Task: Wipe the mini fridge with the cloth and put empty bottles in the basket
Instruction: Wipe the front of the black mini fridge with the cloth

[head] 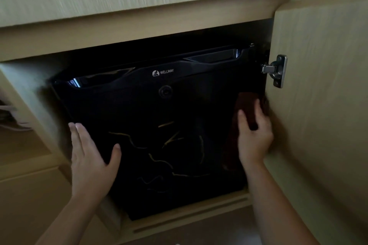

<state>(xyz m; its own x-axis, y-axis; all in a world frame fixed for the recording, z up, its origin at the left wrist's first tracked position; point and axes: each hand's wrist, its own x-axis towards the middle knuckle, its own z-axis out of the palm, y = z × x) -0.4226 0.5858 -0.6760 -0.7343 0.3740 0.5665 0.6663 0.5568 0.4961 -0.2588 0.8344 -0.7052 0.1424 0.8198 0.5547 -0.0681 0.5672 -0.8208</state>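
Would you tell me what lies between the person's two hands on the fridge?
In the head view, only the mini fridge door, bare black with gold streaks, lies between the left hand and the right hand holding the cloth.

The mini fridge (159,105) nearly fills the cabinet niche, leaving only a dark slot between its top edge and the upper rail (119,32) and a thin gap along the left side wall (29,89). On the right, the open cabinet door (318,105) stands just beside the fridge, and its metal hinge (275,69) juts into the upper corner. The right hand (254,137), holding the cloth (247,103), occupies the narrow strip below the hinge.
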